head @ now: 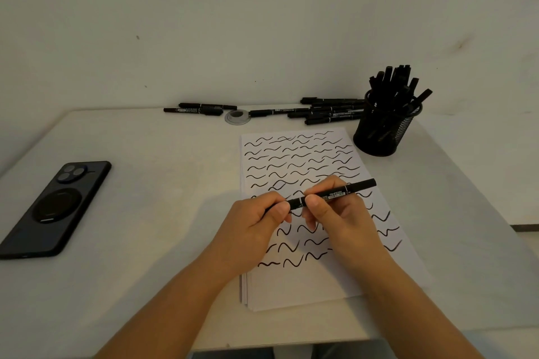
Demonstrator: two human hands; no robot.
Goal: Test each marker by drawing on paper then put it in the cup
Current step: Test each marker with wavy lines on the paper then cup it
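Note:
A black marker (338,194) is held level above the paper (294,291), which carries many black wavy test strokes. My left hand (256,227) pinches the marker's left end, where the cap sits. My right hand (335,213) grips the barrel near its middle. The marker's right end sticks out past my right fingers. A black mesh cup (382,134) stands at the back right of the paper, filled with several black markers. More loose markers (326,112) lie along the wall behind the paper, and two or three markers (201,109) lie further left.
A black phone (52,210) lies face down at the left of the white table (163,183). A round grey cable grommet (237,116) is set in the table by the wall. The table's front edge runs just under my forearms.

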